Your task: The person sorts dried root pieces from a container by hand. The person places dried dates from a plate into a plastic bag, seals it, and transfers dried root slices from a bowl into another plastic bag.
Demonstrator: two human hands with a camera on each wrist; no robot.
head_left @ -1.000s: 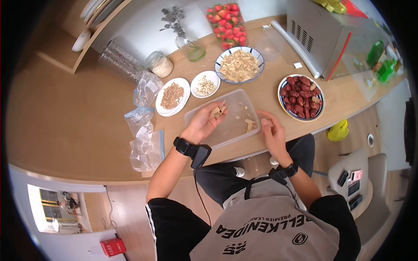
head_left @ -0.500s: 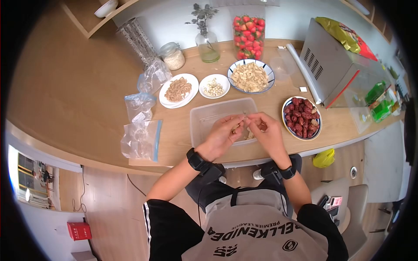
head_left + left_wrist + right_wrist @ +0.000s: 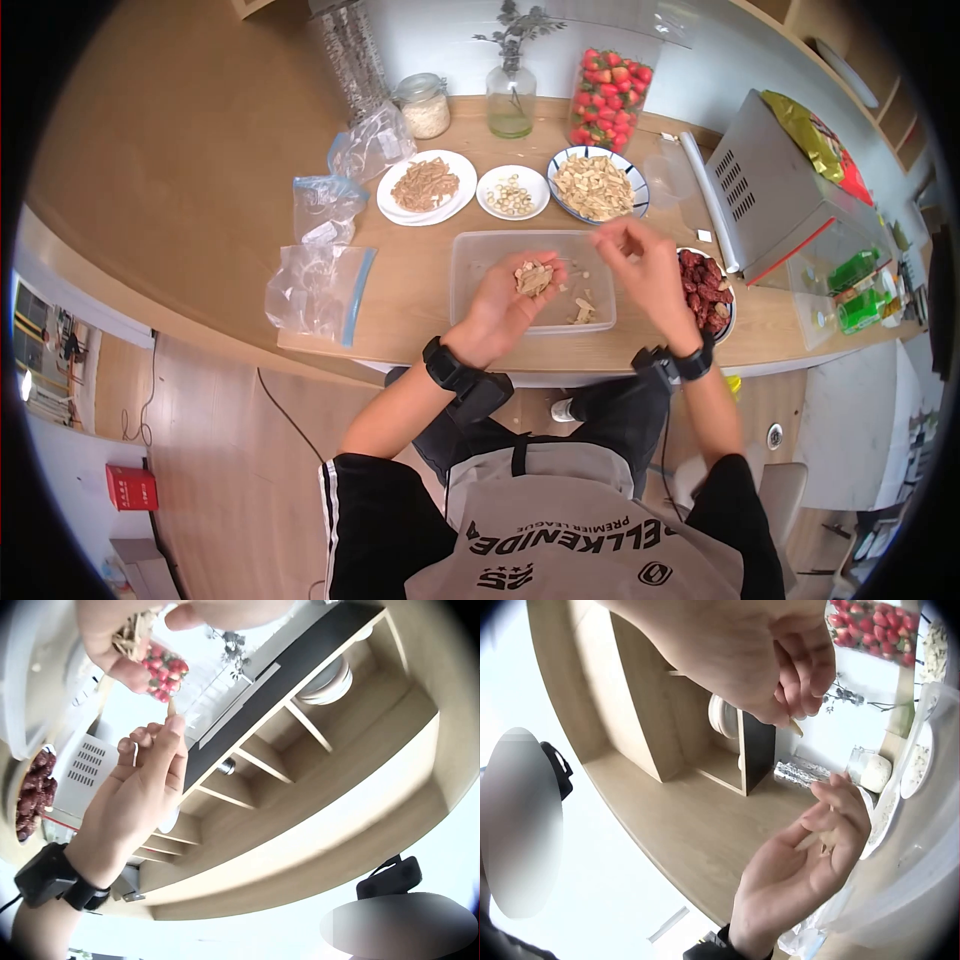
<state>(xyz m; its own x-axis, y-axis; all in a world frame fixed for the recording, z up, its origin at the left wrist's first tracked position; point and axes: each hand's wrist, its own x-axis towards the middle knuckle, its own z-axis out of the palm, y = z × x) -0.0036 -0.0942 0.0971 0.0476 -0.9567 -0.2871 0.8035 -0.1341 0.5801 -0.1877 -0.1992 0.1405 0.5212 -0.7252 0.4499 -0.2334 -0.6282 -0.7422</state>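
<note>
Palm up, the left hand (image 3: 499, 309) cups several pale dried slices (image 3: 534, 279) above a clear plastic box (image 3: 468, 253); its fingers curl around them in the right wrist view. Raised over the box's right side, the right hand (image 3: 652, 278) is apart from the left. A thin pale piece (image 3: 797, 729) is pinched between its thumb and fingertips, also visible in the left wrist view. A few slices (image 3: 583, 312) and crumbs lie at the box's right end. Behind stand a bowl of pale slices (image 3: 596, 187), a small dish of pale round pieces (image 3: 513, 194) and a plate of brown strips (image 3: 424, 186).
Right of the box sits a bowl of red dates (image 3: 706, 293), partly behind the right forearm. Plastic bags (image 3: 318, 290) lie at the left. A jar (image 3: 424, 107), a vase (image 3: 510, 100), strawberries (image 3: 610, 98) and a grey appliance (image 3: 770, 190) line the back.
Half a second ago both hands met at the fingertips over the box. The right hand has since moved up and right, and the slices in the left palm are more exposed. The head view has shifted.
</note>
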